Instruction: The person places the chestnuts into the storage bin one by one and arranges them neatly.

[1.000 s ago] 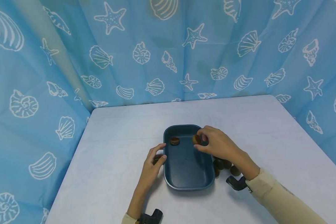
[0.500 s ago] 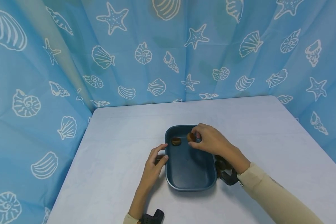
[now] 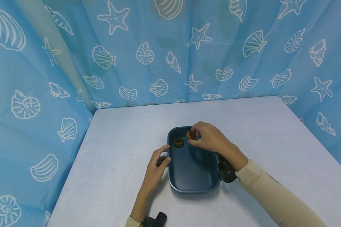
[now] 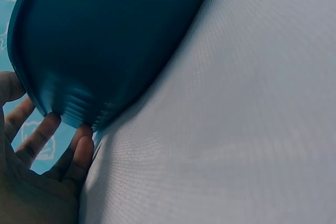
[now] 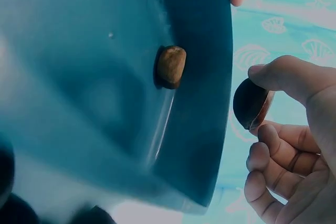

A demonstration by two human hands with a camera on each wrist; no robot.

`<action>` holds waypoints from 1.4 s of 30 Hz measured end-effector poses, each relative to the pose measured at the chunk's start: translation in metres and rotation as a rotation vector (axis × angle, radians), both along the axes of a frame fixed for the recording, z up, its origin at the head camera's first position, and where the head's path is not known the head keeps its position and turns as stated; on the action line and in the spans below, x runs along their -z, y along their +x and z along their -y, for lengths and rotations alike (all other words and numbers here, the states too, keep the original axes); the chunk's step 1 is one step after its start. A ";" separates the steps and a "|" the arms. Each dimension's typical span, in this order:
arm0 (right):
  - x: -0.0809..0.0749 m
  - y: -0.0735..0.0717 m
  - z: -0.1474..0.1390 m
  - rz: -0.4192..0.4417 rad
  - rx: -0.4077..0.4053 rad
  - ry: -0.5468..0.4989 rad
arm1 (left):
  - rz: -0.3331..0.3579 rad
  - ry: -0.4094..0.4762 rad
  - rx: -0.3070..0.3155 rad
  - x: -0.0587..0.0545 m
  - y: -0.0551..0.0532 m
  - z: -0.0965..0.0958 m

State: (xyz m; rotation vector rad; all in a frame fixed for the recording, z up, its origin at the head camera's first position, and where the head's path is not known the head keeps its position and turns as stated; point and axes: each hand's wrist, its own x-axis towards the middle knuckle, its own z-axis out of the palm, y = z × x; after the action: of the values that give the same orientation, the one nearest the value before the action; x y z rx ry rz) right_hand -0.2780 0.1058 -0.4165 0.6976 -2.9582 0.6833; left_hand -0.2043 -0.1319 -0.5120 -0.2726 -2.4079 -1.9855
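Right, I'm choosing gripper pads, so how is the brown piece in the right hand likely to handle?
The brown piece is probably stiff: it shows no visible dent in the right hand's pinch. It may be somewhat slippery, since its dark face looks smooth. Its rounded outline suggests it could rock or roll if pushed.

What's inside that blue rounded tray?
One rounded, brown, nut-like piece lies near its far left corner. The right hand, pinching another, hides the far right corner from above.
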 end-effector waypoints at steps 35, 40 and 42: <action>0.027 -0.021 0.015 0.052 0.012 0.195 | -0.037 -0.002 0.017 0.004 -0.004 0.004; 0.030 -0.020 0.016 0.057 0.003 0.204 | -0.019 0.004 0.018 0.004 -0.002 0.004; 0.030 -0.020 0.017 0.065 0.014 0.188 | -0.012 0.006 0.021 0.004 -0.001 0.003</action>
State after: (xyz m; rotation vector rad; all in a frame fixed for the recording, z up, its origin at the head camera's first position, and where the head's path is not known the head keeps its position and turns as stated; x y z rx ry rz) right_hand -0.2982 0.0893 -0.4461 0.6763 -3.1131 0.4379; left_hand -0.2049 -0.1352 -0.5163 -0.3098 -2.4012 -1.9930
